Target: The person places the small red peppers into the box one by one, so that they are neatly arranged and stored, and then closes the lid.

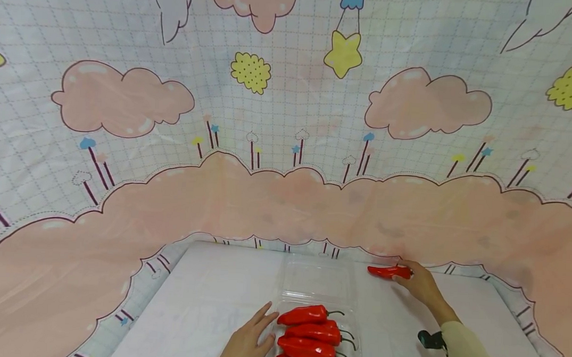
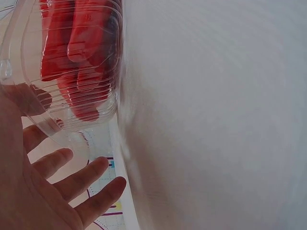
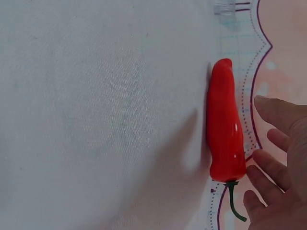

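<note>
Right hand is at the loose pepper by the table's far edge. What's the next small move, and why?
Probably close the right hand round the loose pepper. Its fingers lie spread beside the stem end, with no grip yet, while the left hand rests flat against the clear tray already holding other peppers.

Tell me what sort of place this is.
Probably a staged tabletop set rather than a real kitchen: a white table ringed by a cartoon cloud-print cloth backdrop, with glossy red peppers in a clear plastic clamshell, likely props.

Red peppers (image 1: 308, 334), clear tray (image 1: 317, 278), white table (image 1: 204, 303), pink-cloud cloth (image 1: 287, 146).
</note>
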Demonstrator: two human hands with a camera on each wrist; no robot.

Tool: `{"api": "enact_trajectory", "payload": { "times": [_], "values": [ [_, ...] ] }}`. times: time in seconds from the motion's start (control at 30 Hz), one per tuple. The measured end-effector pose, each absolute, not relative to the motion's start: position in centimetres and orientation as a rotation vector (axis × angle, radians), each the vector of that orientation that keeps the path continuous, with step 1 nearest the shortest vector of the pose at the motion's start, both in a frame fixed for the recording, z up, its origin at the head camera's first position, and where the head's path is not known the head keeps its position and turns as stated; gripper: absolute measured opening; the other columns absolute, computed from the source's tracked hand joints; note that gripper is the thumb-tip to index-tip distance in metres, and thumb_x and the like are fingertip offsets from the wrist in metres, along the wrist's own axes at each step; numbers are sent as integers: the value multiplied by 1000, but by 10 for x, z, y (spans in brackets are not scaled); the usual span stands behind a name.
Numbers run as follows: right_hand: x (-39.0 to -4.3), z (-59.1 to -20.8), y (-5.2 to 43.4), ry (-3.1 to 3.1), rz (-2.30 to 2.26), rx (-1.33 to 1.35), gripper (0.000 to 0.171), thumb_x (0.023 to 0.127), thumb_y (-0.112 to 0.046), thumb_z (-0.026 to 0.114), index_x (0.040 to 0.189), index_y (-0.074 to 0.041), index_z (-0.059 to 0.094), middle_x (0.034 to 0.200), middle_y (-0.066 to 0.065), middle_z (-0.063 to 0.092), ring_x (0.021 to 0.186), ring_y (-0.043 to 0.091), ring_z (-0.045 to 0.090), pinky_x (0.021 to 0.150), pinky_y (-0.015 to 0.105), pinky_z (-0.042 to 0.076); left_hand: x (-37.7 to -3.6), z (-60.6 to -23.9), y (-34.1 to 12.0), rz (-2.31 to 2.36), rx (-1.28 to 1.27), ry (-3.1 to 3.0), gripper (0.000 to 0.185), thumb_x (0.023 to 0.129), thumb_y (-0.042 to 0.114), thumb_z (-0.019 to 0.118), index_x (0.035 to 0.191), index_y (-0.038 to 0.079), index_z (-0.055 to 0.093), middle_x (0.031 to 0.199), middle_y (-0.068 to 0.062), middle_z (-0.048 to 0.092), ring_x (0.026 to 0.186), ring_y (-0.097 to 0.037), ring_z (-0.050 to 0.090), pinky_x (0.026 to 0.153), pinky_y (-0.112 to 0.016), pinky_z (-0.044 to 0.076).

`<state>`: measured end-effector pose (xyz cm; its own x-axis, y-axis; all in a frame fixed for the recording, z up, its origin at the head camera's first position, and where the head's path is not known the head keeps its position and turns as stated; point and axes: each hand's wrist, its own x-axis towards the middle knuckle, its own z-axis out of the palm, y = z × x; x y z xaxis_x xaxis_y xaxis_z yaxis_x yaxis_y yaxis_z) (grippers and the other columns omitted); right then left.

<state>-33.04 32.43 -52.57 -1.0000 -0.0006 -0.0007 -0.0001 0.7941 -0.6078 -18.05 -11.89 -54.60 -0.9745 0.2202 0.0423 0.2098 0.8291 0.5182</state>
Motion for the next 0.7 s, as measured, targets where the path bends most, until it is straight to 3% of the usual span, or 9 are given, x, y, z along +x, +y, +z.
{"api": "enact_trajectory", "payload": {
  "times": [0.7],
  "values": [
    [-338, -540, 322, 2977, -893, -77, 65, 79, -36, 72, 131, -4, 50, 133, 28, 48, 114, 43, 48, 94, 56, 46, -179, -545, -119, 827, 352, 3004, 46, 87, 34, 56, 132, 26, 52, 148, 0, 40, 111, -20, 61, 85, -44, 55]
  ]
}}
